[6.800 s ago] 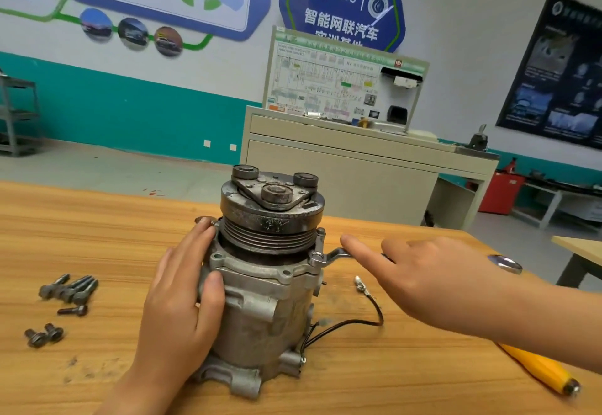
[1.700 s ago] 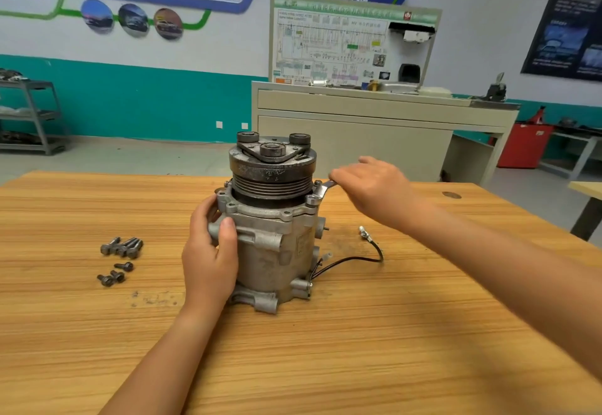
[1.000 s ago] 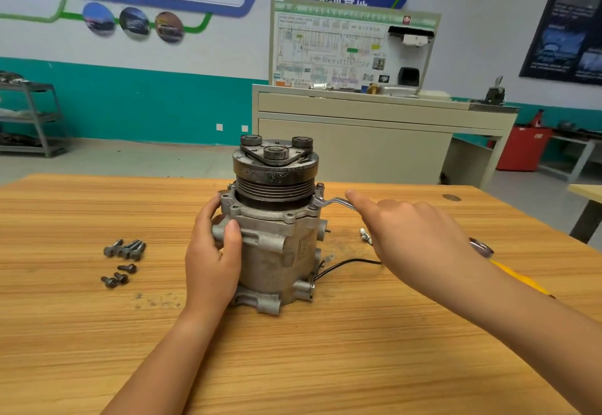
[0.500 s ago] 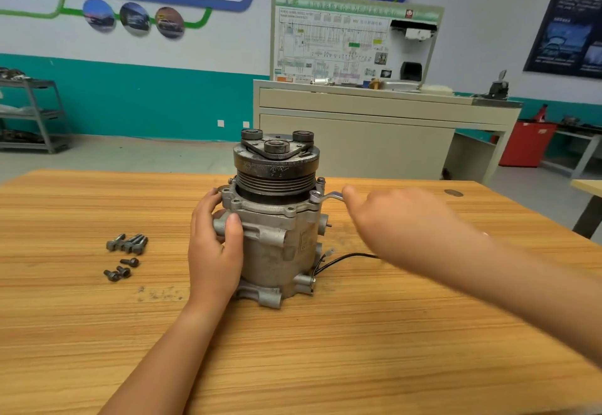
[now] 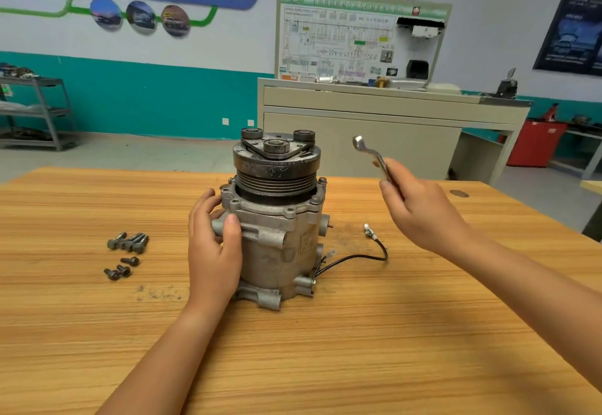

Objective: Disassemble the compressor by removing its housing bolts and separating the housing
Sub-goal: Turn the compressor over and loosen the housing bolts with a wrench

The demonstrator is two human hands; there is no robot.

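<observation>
A grey metal compressor stands upright on the wooden table, its dark pulley on top. Bolt heads sit around the housing flange below the pulley. My left hand grips the housing's left side, thumb across the front. My right hand holds an offset ring wrench in the air to the right of the pulley, clear of the compressor. A black wire with a connector trails from the compressor's right side over the table.
Several loose bolts lie on the table left of the compressor. Behind the table stands a beige cabinet carrying a wiring display board. A grey shelf rack is at the far left and a red bin at the right.
My right hand has lifted the wrench off the flange bolt at the compressor's right and raised it up and to the right. My left hand keeps its grip on the housing.
</observation>
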